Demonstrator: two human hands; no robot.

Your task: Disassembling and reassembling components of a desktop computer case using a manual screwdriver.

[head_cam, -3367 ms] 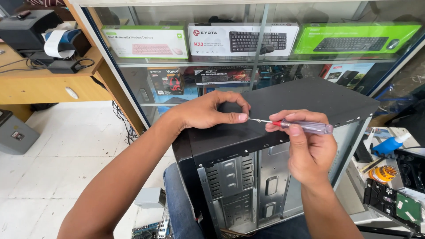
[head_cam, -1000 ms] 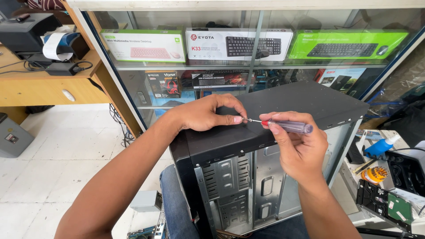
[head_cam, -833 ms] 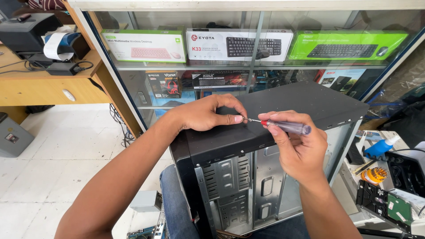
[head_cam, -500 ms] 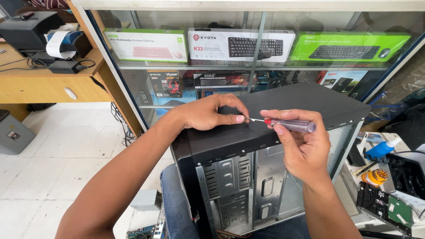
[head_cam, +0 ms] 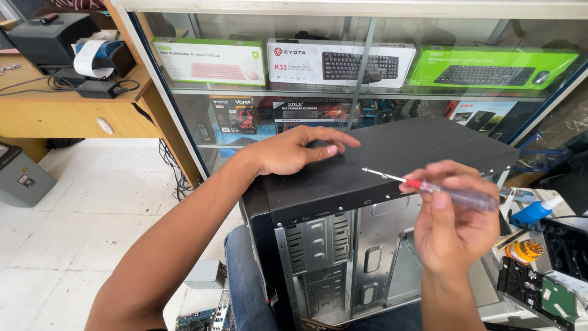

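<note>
Since half a second ago, your right hand (head_cam: pixel 453 230) has drawn the screwdriver (head_cam: pixel 429 187) back from your left hand, so its tip now hangs just above the top panel instead of meeting the fingers.

From the head camera: your left hand (head_cam: pixel 294 150) lies palm down on the black computer case (head_cam: pixel 392 159), forearm reaching in from the lower left, fingers loosely spread and flat on the panel, grasping nothing. Your right hand is raised in front of the case's near edge, wrist upright, fingers and thumb pinched around the clear handle, with the red collar and metal shaft pointing left. The case stands with its open side toward you, the metal drive cage (head_cam: pixel 318 257) showing. Behind it is a glass display cabinet (head_cam: pixel 367 61) with keyboard boxes.
</note>
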